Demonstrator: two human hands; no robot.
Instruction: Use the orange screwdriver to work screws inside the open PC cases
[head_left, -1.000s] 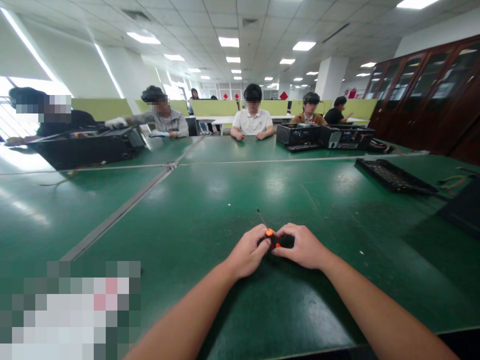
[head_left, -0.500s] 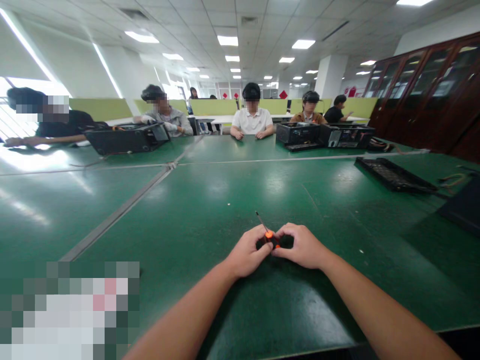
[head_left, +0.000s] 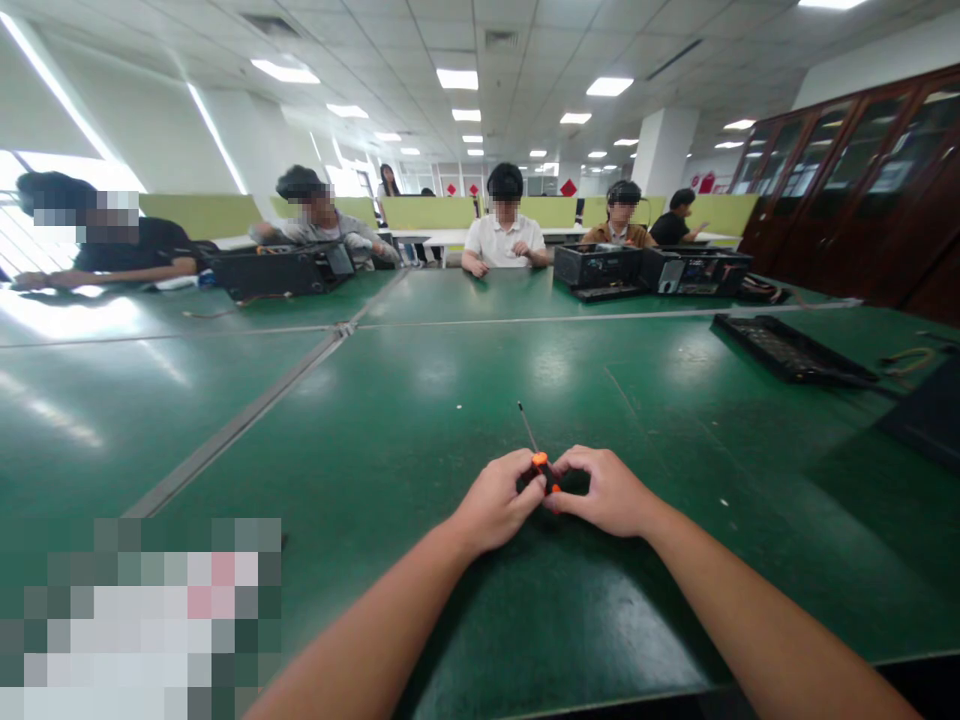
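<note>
A screwdriver [head_left: 540, 461] with an orange and black handle is held between my two hands above the green table. Its thin shaft points up and away, leaning slightly left. Closed on the handle from the left is my left hand [head_left: 496, 502], with thumb and fingers wrapped round it. My right hand [head_left: 606, 490] pinches the lower end of the handle with thumb and fingertips, leaving a gap inside its curled fingers. Parts of the handle are hidden behind my fingers.
The green table [head_left: 390, 420] stretches far ahead, with a grey seam strip on the left. A black metal panel [head_left: 791, 350] lies to the right, near a dark case [head_left: 926, 410]. Opened computer cases [head_left: 285, 270] stand by people across the table. A blurred pale patch [head_left: 127, 630] covers the lower left.
The screwdriver has risen slightly and more of its shaft shows. Across the table, the left computer case has shifted right, and the person in white has lifted a hand.
</note>
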